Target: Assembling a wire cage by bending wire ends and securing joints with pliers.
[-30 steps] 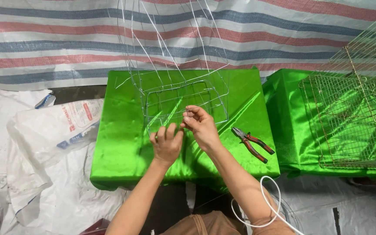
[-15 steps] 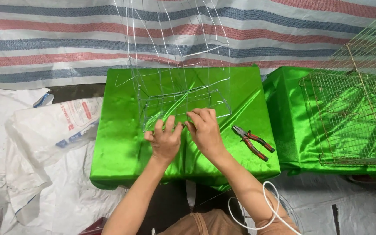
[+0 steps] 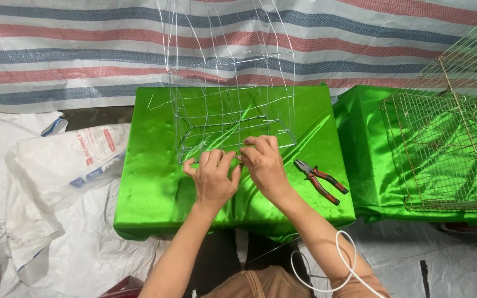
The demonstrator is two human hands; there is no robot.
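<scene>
The left hand point(image 3: 212, 177) and the right hand point(image 3: 265, 165) meet thumb to thumb at the near bottom edge of the wire frame point(image 3: 233, 118), each pinching the thin wire there as the frame stands upright on the green-draped bench point(image 3: 155, 187). To work that joint well, I judge one hand should brace the edge flat against the cloth while the other bends in short, tight turns, with the red-handled pliers point(image 3: 320, 180) just to the right for the final squeeze. Against half a second ago, both hands have closed together on the wire and the frame sits squarer, while the pliers and the finished mesh cage point(image 3: 448, 149) on the neighbouring bench lie unmoved.
</scene>
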